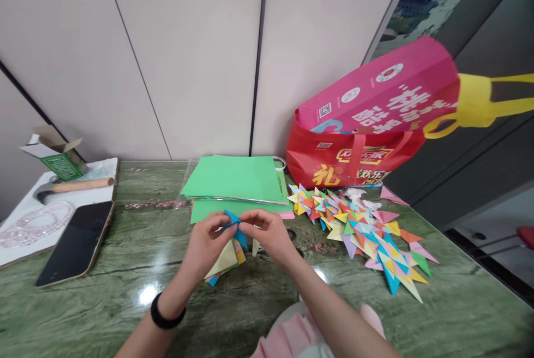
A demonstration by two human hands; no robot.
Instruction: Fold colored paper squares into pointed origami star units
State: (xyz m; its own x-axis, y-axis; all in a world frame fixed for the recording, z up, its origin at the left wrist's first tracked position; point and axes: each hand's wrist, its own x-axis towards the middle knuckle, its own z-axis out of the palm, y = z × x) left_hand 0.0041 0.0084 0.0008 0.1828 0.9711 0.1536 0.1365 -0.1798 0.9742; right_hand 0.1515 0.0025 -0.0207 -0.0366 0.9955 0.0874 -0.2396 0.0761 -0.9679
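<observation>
From my feed, the green desk backs onto wall panels. Its right edge slants close past the heap of folded paper pieces, so I'd allow little slack there. The pink bag and red bag stand behind that heap, probably set back to leave the front free. Green sheets lie ahead of the hands, the phone and hammer well to the left; my widest room is between phone and left wrist. The small paper stack sits just under the left hand, likely for easy reach. Above it, the blue paper piece is pinched by the left fingers and also by those of the right hand, I'd judge to steady its small folds.
</observation>
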